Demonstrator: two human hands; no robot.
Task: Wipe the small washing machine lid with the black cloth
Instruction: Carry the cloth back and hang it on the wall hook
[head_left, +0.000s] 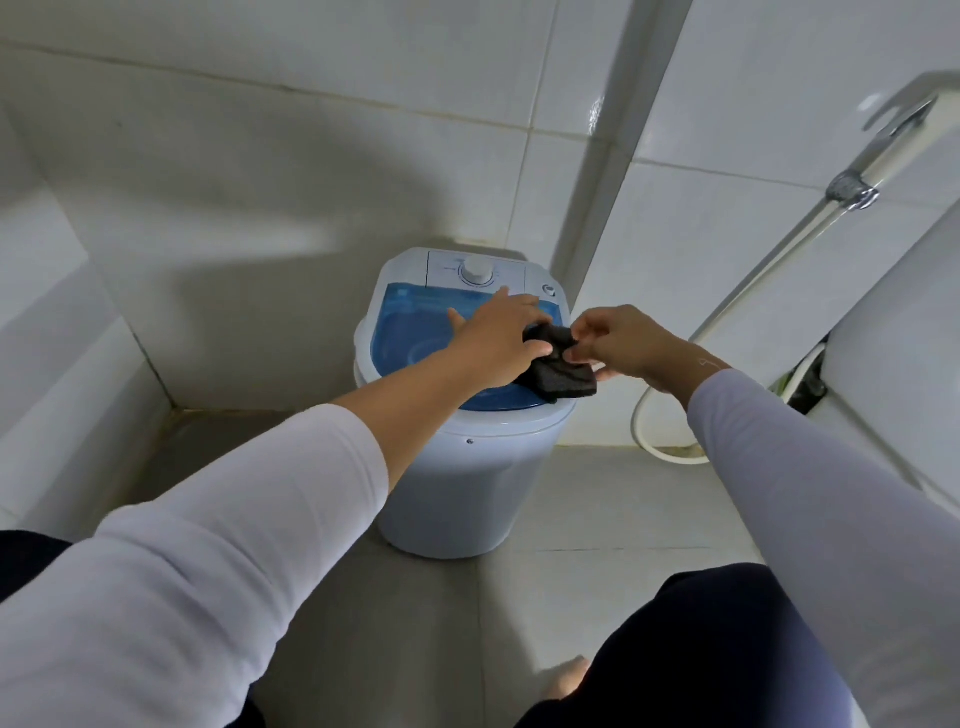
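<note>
Tiled corner where I crouch: glossy white wall tiles (322, 130) with grey grout, a pale vertical pipe (618, 119) at the corner, grey floor tiles (587, 499), a chrome sprayer (852, 189) with white hose (670, 447) at right, dim light with soft shadows

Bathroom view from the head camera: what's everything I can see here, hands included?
Small washing machine: one, white, on the floor in the corner.
Lid: one, translucent blue, closed on top.
Dial: one, white, behind the lid.
Black cloth: one, on the lid's right side.
Spray hose: one, white and chrome, right wall.
Wall tiles: many, white.
Left hand: flat on the lid, touching the cloth.
Right hand: pinching the cloth.
</note>
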